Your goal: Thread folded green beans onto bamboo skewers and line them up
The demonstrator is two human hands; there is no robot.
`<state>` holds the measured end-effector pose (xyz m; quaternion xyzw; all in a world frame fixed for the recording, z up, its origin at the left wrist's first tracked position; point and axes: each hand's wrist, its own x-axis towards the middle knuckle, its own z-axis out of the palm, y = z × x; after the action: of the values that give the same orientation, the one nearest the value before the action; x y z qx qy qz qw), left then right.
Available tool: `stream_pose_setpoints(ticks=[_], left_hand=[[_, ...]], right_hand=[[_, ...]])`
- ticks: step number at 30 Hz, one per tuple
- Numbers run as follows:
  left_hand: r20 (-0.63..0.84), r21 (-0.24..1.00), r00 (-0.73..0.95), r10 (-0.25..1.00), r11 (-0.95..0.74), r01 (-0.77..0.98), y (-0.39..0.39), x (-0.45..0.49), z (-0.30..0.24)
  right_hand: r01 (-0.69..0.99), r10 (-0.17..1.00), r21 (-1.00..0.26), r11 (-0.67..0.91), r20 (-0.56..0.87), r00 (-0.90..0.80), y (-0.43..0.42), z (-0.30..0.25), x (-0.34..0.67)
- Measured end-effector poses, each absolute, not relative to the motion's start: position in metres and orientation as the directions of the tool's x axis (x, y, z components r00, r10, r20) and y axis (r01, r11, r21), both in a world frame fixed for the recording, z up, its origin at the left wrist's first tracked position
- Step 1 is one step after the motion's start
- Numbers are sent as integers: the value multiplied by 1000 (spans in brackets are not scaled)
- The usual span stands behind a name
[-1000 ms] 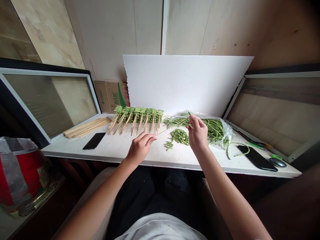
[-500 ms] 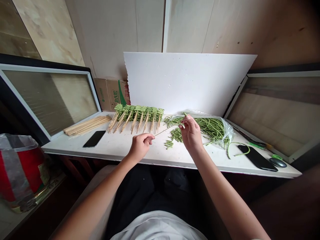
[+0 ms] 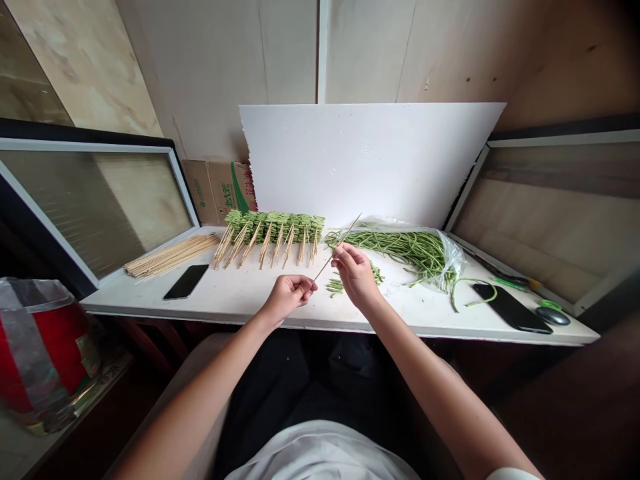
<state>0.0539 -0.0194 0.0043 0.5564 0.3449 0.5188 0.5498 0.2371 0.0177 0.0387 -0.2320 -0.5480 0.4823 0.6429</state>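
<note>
My left hand (image 3: 289,298) pinches the lower end of a thin bamboo skewer (image 3: 324,268), which slants up to the right above the table. Partway along it, my right hand (image 3: 354,270) is closed with its fingertips on the skewer, whose tip sticks out beyond them. Whether a bean piece is between those fingers I cannot make out. Below and behind the right hand lie cut green bean pieces (image 3: 335,287), partly covered by it. Long green beans (image 3: 417,253) spill from a clear plastic bag (image 3: 454,257) just beyond.
Skewered bean bundles (image 3: 275,227) stand in a row at the back, sticks toward me. Loose skewers (image 3: 170,255) and a phone (image 3: 187,282) lie left. Another dark phone (image 3: 510,308), a computer mouse (image 3: 553,315) and a single bean (image 3: 475,303) are right. A white board (image 3: 370,160) stands behind.
My right hand has moved left and down toward my left hand. The skewer now slants more steeply and its tip shows past the right fingers; the green piece seen there earlier is out of sight.
</note>
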Motion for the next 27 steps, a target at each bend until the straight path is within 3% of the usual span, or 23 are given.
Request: stream_pose_setpoints(ticks=[6,10,16,22,27], left_hand=[[169,967,271,948,-106,-233,-21,55,5],[193,973,284,939,-147,-176,-21,56,5],[216,976,290,932,-204,-72,-12,53,-4],[316,947,82,945,-319,30,-8,52,-8],[331,940,99,938,-337,51,-12,52,-5]], right_hand=[[-368,887,-847,384,449,-109,19,27,229],[-362,911,-864,349,403,-84,25,26,232],[-214,923,-918,334,365,-121,35,24,245],[-87,886,-892,444,451,-107,30,26,243],[-68,875,-877,476,480,-64,24,31,239]])
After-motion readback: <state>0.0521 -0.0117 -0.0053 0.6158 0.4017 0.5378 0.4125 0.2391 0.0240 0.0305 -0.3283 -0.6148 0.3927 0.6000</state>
